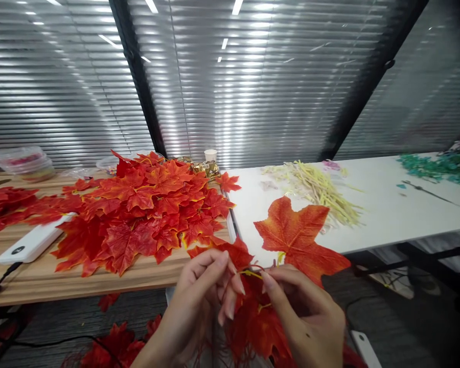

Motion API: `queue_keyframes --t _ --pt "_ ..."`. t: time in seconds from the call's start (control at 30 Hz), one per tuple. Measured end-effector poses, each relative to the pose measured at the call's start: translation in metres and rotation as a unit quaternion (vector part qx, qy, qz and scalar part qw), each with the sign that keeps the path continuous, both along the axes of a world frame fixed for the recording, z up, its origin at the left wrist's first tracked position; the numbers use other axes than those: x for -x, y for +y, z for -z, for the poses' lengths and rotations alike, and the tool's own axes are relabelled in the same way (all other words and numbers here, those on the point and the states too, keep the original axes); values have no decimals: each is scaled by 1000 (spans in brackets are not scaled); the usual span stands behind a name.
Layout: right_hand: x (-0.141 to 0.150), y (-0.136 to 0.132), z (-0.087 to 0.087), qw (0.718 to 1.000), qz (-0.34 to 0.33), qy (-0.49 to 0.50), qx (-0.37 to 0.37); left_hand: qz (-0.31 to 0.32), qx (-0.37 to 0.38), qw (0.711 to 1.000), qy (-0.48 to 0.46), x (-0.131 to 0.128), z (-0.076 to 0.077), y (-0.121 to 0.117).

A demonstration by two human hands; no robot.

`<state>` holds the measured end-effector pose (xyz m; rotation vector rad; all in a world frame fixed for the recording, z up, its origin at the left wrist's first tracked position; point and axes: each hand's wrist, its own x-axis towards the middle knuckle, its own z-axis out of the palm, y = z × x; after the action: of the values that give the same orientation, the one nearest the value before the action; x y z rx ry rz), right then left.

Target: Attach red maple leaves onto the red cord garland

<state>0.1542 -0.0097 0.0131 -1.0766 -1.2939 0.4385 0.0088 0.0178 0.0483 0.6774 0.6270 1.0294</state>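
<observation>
My left hand and my right hand meet low in the middle, fingers pinched around a thin yellow stem of a strand of red-orange artificial maple leaves. One large orange leaf stands up just above my right hand. More leaves of the strand hang below, between my wrists. A big heap of loose red maple leaves lies on the wooden table to the left, apart from my hands.
A white table on the right carries a pile of pale yellow stems and teal foliage. A white device, a plastic container and a paper cup sit on the tables. Window blinds run behind. Fallen leaves lie on the floor.
</observation>
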Motion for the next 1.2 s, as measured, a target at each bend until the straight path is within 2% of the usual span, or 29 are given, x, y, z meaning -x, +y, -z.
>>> queue_keyframes --t 0.17,0.27,0.4,0.63,0.73,0.87,0.97,1.1,1.2 --pt "1 3 1 1000 -2 2 8 48 -37 998 -27 5 -1 -1" --pt "0 4 2 1000 2 16 8 51 -63 996 -44 4 3 -1" --pt "0 2 4 1000 -2 27 6 53 -56 996 -51 3 5 0" --pt "-3 1 8 999 1 30 18 109 -44 993 -3 5 2 2" --pt "-4 2 10 999 6 45 15 96 -41 994 6 0 5 4" --pt "-6 4 13 998 15 54 14 58 -107 990 77 -5 6 5" --pt "-8 7 15 999 3 52 13 64 -149 978 129 -6 4 3" --pt "-9 12 15 999 -15 27 -8 71 -165 967 178 -7 2 1" --pt "-10 15 14 999 -33 -11 -32 19 -192 949 248 -9 6 2"
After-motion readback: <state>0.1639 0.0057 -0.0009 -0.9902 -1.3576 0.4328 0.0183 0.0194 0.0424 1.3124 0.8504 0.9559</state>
